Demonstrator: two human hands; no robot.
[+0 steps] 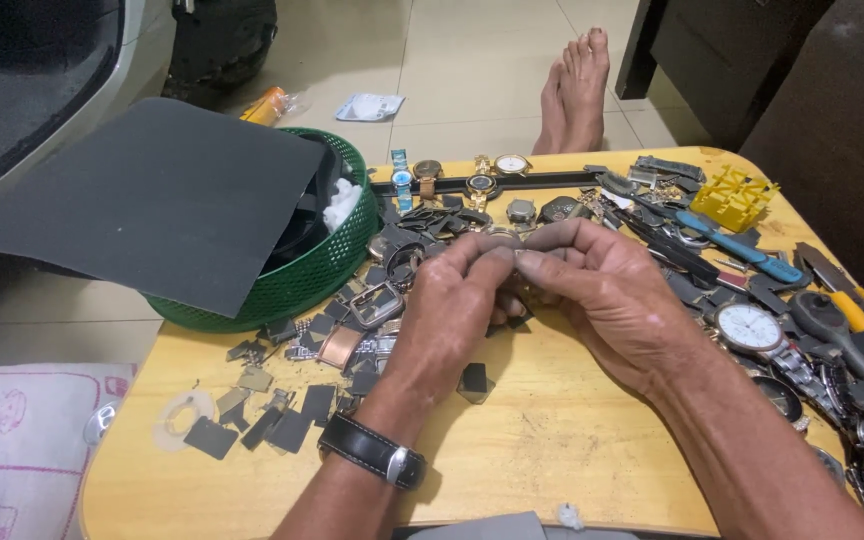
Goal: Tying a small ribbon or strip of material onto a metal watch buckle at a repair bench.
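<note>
Fingers (pixel 500 262) of both hands are pinched shut on a tiny metal watch part (pixel 519 262), held crosswise just above the wooden surface (pixel 552 440). It's gripped at each end, left hand (pixel 452 310) and right hand (pixel 602 290) equally close.

floor: pale tiles (pixel 472 60) | dark cabinet (pixel 752 60) | wooden table (pixel 552 440)

Small piece pinched between both hands (pixel 512 290) at frame centre: mostly covered by fingertips, kind untellable. Basket (pixel 337 265) contents largely hidden under dark sheet (pixel 162 195). Tabletop (pixel 552 440) cut off at bottom edge.
</note>
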